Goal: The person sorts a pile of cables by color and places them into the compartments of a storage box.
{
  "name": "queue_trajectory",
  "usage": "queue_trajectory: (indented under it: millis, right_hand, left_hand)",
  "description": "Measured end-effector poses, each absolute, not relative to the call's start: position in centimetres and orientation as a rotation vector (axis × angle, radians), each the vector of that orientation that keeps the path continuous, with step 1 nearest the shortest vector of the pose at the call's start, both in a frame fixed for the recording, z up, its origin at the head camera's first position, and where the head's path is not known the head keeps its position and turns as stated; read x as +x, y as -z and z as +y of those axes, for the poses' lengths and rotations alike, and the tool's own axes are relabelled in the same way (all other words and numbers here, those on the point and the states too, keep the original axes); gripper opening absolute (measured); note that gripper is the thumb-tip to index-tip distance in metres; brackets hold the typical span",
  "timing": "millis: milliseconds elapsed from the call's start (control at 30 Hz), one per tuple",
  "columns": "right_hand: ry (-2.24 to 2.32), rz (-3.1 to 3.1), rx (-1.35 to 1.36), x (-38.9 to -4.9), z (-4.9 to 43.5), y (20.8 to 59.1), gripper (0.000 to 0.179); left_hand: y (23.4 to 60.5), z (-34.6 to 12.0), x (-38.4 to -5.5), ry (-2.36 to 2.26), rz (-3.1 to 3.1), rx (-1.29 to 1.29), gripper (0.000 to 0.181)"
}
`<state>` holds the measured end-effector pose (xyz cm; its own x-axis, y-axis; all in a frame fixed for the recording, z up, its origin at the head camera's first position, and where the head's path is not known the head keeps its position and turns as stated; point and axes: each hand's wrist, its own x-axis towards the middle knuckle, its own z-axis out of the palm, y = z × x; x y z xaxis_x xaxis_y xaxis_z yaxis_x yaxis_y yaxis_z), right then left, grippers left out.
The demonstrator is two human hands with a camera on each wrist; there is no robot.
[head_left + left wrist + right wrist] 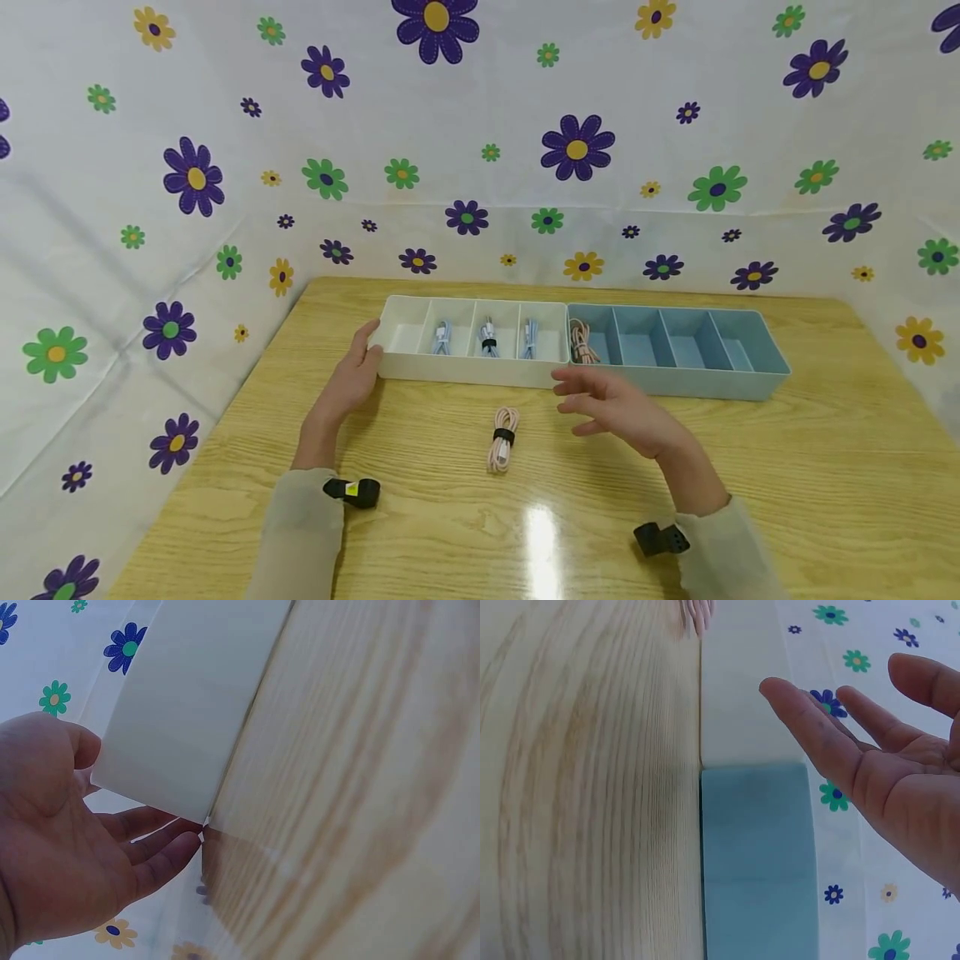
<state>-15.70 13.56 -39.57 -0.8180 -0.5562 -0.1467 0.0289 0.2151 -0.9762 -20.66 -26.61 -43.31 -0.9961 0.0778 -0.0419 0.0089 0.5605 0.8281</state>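
Observation:
My left hand touches the left end of a white divided storage box, its fingers lying fairly straight along the end wall. My right hand is raised with loosely spread fingers and holds nothing, just in front of where the white box meets a blue divided box. Bundled light-blue cables lie in three of the white compartments. In the blue box's leftmost compartment is a pink cable bundle. Another pink cable, bound with a black strap, lies on the table in front of the white box.
The wooden table extends around the boxes. Behind and to the sides hangs a white flower-patterned cloth. A dark device is strapped at each wrist, over pale sleeves.

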Motion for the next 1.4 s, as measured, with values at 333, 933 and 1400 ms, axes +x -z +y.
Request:
queue_trajectory:
  millis: [333, 933, 1400]
  right_hand:
    - [1.497, 2.103, -0.531, -14.7, 11.7, 39.5, 0.050]
    - [1.344, 2.265, -0.629, -13.9, 8.5, 40.0, 0.045]
    - [1.216, 2.364, -0.717, -13.5, 7.3, 40.7, 0.045]
  left_hand:
    - [43.3, -26.6, -20.7, -1.448, 2.705, 0.076, 0.058]
    - [43.3, -26.6, -20.6, -1.466, 2.692, 0.079, 0.058]
    - [43.4, -26.7, -20.6, -1.471, 2.683, 0.076, 0.058]
